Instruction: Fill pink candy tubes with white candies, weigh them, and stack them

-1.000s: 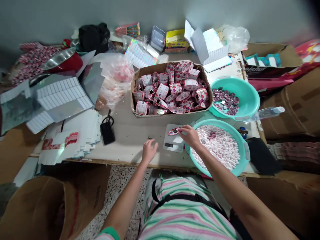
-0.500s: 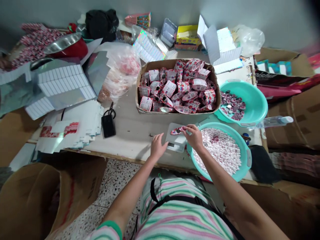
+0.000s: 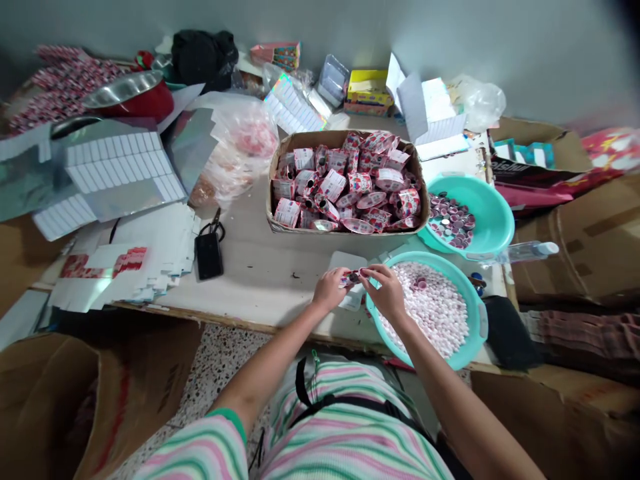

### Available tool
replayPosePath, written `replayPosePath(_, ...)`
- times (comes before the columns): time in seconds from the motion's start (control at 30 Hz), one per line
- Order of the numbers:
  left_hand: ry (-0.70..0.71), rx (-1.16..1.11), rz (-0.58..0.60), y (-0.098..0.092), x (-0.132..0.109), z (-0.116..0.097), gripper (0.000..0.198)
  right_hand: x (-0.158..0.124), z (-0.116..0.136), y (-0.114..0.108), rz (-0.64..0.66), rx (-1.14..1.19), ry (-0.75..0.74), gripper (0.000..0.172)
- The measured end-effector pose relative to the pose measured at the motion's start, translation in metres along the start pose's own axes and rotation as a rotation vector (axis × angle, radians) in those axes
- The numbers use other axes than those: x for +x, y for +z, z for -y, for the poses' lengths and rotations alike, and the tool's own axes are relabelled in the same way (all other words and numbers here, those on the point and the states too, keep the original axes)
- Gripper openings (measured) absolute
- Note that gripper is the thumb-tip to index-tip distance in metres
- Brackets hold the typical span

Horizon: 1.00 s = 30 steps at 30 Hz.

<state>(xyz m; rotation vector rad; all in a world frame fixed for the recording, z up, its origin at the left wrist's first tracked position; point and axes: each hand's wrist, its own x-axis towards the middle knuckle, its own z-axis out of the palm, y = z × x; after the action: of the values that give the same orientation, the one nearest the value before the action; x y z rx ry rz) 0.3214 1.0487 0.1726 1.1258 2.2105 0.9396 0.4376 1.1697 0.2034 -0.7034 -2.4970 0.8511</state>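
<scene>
A small printed packet (image 3: 349, 280), pink and red with a dark round opening, is gripped by my left hand (image 3: 329, 289) above the scale. My right hand (image 3: 384, 289) meets it from the right, thumb and finger pinched on a small pink round cap (image 3: 363, 272) at the packet's end. Beneath the hands lies a white digital scale (image 3: 353, 301), partly covered. Just right of it, a turquoise basin (image 3: 479, 315) holds many small white pieces (image 3: 435, 320) and a few pink caps (image 3: 419, 284) on top.
Behind the hands stands a cardboard box (image 3: 345, 233) full of similar packets. A second turquoise basin (image 3: 503, 217) holds dark round caps, beside a clear bottle (image 3: 525, 252). Leftward lie a black phone-like object (image 3: 209, 256), scissors (image 3: 216, 223) and stacked white cards (image 3: 155, 247).
My left hand has moved right and closed on the packet, which has risen off the scale. My right hand stays at the packet's right end. The view has shifted slightly.
</scene>
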Motion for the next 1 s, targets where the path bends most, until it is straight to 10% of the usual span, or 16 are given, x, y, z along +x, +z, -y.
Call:
replayPosePath(0.4,0.016,-0.188,0.055,-0.020,-0.081,-0.038,0.036,-0.067,0.049,-0.037,0.126,0.020,-0.111,0.021)
replayPosePath(0.73,0.193,-0.110,0.154,-0.039,-0.110,-0.046,0.035,-0.088,0.075,-0.049,0.182,0.133,0.208,0.018)
replayPosePath(1.0,0.623,-0.051,0.195,-0.059,-0.122,-0.042,0.038,-0.101,0.078,-0.066,0.456,0.449,0.509,0.080)
